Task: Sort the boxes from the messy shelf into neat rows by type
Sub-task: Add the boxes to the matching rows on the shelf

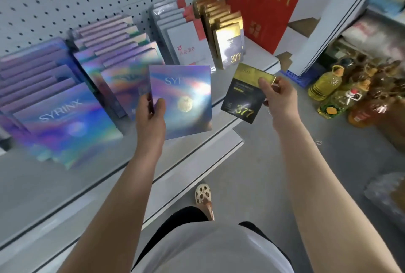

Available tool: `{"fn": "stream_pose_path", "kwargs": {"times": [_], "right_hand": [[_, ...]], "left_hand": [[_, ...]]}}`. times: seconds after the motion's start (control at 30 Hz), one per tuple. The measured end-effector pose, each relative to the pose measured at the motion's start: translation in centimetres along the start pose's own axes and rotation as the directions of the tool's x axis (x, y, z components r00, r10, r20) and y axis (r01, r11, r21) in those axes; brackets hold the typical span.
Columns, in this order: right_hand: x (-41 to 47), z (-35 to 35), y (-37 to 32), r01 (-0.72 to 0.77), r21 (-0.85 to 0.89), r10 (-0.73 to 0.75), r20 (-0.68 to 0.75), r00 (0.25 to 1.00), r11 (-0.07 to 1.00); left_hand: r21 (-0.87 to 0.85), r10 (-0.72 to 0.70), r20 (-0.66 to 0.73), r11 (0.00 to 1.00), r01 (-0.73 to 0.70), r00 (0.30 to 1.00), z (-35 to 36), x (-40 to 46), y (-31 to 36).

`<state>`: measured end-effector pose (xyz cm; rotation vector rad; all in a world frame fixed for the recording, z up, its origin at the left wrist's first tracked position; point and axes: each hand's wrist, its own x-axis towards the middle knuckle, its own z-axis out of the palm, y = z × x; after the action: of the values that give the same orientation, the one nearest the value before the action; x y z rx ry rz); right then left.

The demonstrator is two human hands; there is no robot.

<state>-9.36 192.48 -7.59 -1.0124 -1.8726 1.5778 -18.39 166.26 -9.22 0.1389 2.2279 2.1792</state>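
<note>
left hand grips holographic box | right hand pinches gold-black box | advice: slot each upright behind its matching row, faces forward

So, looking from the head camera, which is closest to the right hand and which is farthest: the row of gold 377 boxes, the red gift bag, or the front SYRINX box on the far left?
From the right hand:
1. Row of gold 377 boxes, just up-left on the shelf.
2. Red gift bag, upright behind that row at the shelf's right end.
3. Front SYRINX box, far left across the shelf.
</note>
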Motion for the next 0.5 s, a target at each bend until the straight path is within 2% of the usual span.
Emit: {"fn": "stream_pose_path", "kwargs": {"times": [0.2, 0.3, 0.4, 0.5], "right_hand": [[9.1, 0.7, -2.0, 0.076, -0.069, -0.074, 0.026, 0.997, 0.995], [13.2, 0.9, -2.6, 0.143, -0.184, -0.131, 0.078, 0.988, 0.973], [17.7, 1.3, -3.1, 0.244, -0.264, -0.193, 0.204, 0.960, 0.933], [21.7, 2.4, -3.8, 0.377, -0.337, -0.233, 0.397, 0.888, 0.863]], "left_hand": [[0.026, 0.041, 0.018, 0.999, -0.042, 0.999, 5.9, 5.5, 0.8], [0.049, 0.029, -0.008, 0.998, -0.029, 1.000, 8.1, 6.9, 1.1], [0.038, 0.014, -0.055, 0.999, -0.011, 0.998, 9.9, 7.7, 1.0], [0.043, -0.041, -0.135, 0.998, 0.047, 0.990, 11.5, 8.0, 1.0]]}}
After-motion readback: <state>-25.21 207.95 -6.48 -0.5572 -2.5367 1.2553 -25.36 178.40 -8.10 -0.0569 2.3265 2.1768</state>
